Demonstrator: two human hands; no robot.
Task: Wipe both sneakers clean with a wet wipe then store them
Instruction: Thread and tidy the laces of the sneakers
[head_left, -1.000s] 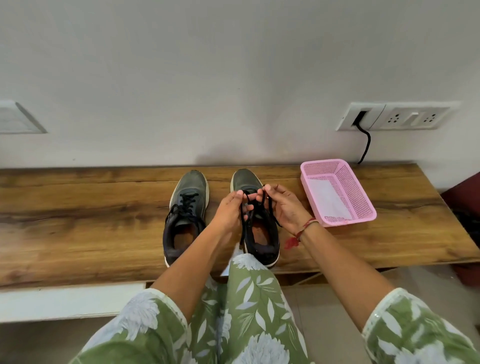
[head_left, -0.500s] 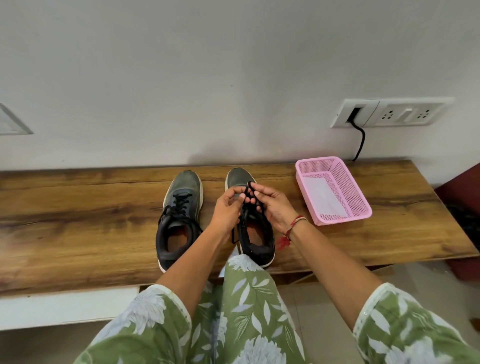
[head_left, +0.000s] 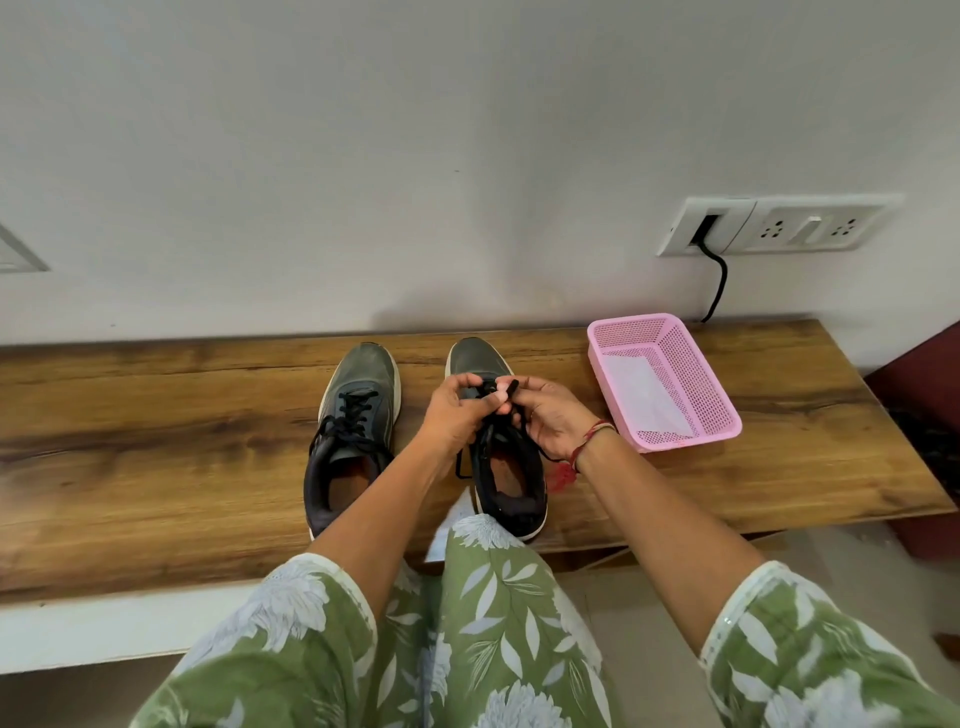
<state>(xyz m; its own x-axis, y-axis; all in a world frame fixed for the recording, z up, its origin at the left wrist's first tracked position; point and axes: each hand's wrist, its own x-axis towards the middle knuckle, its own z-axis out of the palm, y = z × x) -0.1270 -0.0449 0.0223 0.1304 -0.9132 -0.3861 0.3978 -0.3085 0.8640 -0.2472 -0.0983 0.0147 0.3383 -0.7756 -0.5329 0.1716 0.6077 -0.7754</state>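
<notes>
Both hands are on the right sneaker (head_left: 511, 483), which stands beside its mate (head_left: 353, 431) mid-counter (head_left: 156, 441): the left hand (head_left: 457, 415) and right hand (head_left: 550, 421) each pinch its black lace (head_left: 511, 384). This looks like lace work rather than wiping. Next they must let go of the lace and reach right to the pink basket (head_left: 722, 410), where a white sheet (head_left: 639, 389), probably the wipe, lies.

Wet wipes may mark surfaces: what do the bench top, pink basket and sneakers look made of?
Bench top: wood or wood-look laminate, low sheen, streaky grain. Pink basket: moulded plastic, fine perforated walls. Left sneaker and right sneaker: matte grey uppers, textile or synthetic, pale rubbery sole edges.
</notes>
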